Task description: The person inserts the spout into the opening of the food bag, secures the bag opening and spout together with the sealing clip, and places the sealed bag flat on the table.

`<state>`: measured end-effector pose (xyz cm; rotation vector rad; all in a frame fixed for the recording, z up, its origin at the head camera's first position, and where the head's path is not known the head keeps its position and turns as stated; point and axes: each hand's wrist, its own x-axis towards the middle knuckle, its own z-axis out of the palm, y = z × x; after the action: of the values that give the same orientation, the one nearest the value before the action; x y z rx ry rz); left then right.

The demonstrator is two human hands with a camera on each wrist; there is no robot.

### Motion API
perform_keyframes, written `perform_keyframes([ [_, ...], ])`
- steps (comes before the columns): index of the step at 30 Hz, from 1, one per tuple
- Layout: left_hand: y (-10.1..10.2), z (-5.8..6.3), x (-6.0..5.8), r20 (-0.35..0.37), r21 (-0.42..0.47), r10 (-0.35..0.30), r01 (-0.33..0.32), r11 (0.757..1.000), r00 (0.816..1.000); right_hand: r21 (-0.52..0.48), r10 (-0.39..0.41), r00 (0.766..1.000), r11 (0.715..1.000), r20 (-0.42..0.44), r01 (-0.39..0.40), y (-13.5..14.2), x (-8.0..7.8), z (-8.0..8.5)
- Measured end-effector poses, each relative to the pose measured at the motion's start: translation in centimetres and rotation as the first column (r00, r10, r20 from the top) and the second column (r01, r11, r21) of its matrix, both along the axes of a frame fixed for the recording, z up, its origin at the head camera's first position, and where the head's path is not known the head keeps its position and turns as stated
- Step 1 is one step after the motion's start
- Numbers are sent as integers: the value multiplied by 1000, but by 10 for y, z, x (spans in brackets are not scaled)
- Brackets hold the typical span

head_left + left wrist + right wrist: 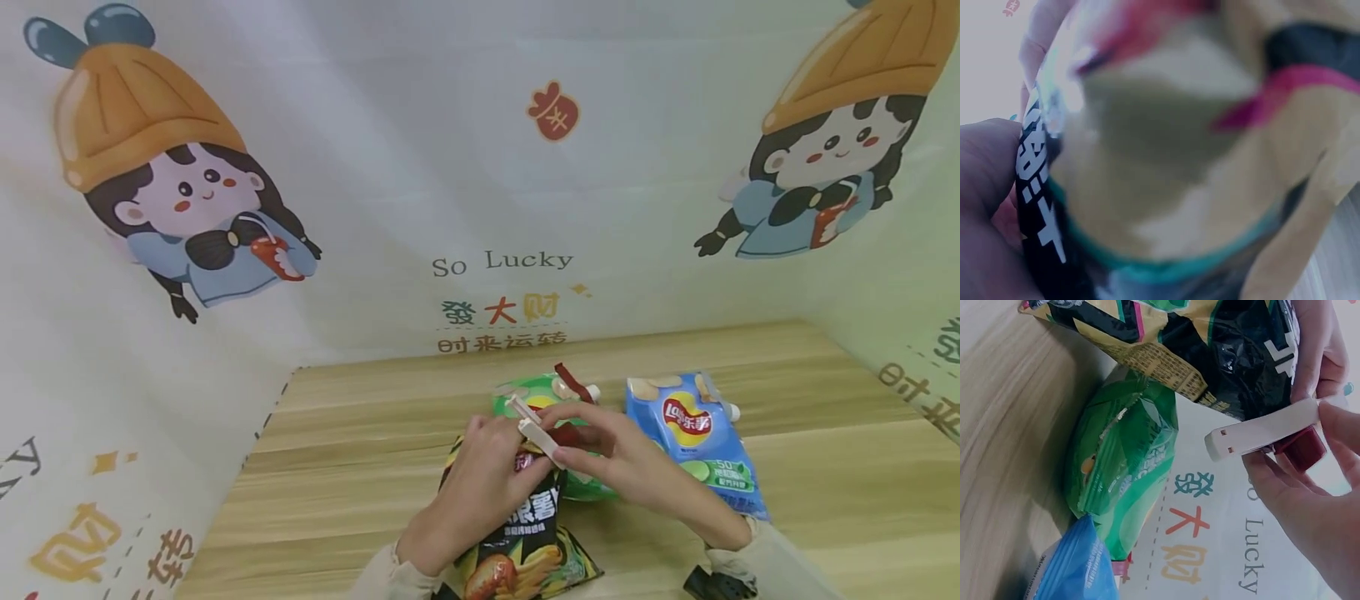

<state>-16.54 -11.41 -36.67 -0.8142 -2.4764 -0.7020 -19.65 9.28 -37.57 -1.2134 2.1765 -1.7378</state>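
Observation:
My left hand (480,479) grips a black chip bag (525,533) near its top, with the thumb on the printed front. In the left wrist view the bag's gold and black side (1160,156) fills most of the picture, blurred. My right hand (626,458) pinches a white and dark red bag clip (1266,430) between thumb and fingers. The clip is open, its two white arms apart, right at the top edge of the black bag and beside the left hand's fingers. The bag's top edge is partly hidden by the hands.
Behind the hands lies a green chip bag (1119,462), with a dark red clip (573,383) with a white end across its top. To the right is a blue chip bag (693,429) with a grey, white-ended clip (712,392). A printed cloth (420,167) encloses the wooden table (337,467).

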Motion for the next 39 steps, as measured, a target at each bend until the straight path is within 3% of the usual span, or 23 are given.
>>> perform_keyframes([
  [9, -4, 5, 4, 29, -54, 24, -22, 998, 999, -17, -107, 991, 994, 82, 108, -4, 2, -2],
  [16, -1, 7, 3, 32, -17, 7, -7, 1000, 999, 31, -157, 986, 987, 57, 155, -2, 6, 2],
  [24, -6, 6, 2, 4, 29, 9, -9, 1000, 1000, 57, -112, 993, 992, 41, 109, -4, 2, 0],
  [31, -20, 10, 4, 93, 8, -56, 56, 998, 994, 25, -50, 996, 999, 78, 48, -9, 0, -4],
  [36, -24, 15, 3, 81, 34, -119, 116, 993, 990, 16, -43, 994, 999, 96, 42, -8, 0, -4],
  [39, -18, 17, 1, 79, 88, -119, 112, 990, 990, 26, -62, 993, 998, 98, 60, -2, 2, -3],
])
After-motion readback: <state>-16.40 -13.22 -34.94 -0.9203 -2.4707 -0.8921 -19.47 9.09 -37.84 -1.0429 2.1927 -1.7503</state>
